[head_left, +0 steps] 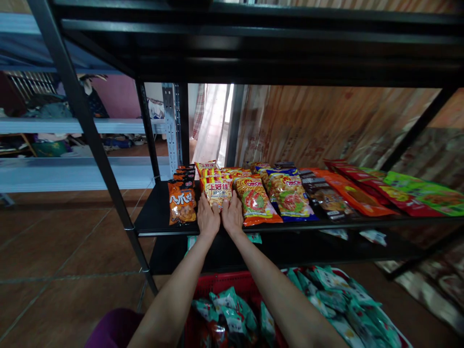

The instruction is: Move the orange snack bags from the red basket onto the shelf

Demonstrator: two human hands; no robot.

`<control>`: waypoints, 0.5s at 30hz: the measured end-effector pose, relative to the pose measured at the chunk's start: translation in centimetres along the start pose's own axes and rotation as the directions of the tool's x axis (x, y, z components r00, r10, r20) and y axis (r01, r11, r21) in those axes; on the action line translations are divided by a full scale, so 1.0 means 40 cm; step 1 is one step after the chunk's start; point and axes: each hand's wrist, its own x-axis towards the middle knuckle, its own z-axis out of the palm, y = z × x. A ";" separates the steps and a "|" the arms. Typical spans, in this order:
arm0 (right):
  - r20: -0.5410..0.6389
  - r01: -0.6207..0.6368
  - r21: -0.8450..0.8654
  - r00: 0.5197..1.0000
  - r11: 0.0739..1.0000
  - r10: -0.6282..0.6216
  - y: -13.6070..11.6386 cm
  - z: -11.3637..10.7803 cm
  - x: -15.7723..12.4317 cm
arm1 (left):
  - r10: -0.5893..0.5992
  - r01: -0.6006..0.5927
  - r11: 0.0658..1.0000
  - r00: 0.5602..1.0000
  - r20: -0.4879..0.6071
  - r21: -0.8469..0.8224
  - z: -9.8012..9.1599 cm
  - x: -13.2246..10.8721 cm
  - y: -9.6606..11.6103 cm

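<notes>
My left hand (209, 216) and my right hand (232, 212) press on the lower sides of a yellow and red snack bag (217, 186), holding it between them. It stands upright at the front of the black shelf, with more bags of the same kind behind it. My palms and fingers cover its lower part. Left of my left hand is an orange and black snack bag (182, 205), heading a row of alike ones. Just right of my right hand leans a noodle-snack bag (255, 200) with an orange lower edge.
Farther right on the shelf (150, 212) are a blue-edged snack bag (291, 195), a brown bag (326, 195), an orange bag (357, 193) and green bags (427, 191). Below, a red basket (250, 280) holds green packets. A black post (94, 140) rises at the left.
</notes>
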 end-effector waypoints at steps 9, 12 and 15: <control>0.040 -0.052 0.020 0.998 0.998 0.051 0.003 0.009 0.011 | 0.054 -0.053 0.998 0.998 -0.042 0.030 0.017 0.003 0.002; 0.023 -0.032 -0.009 0.999 0.999 0.032 0.006 0.014 0.007 | 0.044 -0.043 0.999 0.998 -0.040 0.028 0.017 0.004 0.001; 0.016 -0.026 -0.026 1.000 0.999 0.026 0.005 0.015 0.004 | 0.032 -0.032 0.999 0.999 -0.032 0.021 0.016 0.004 0.001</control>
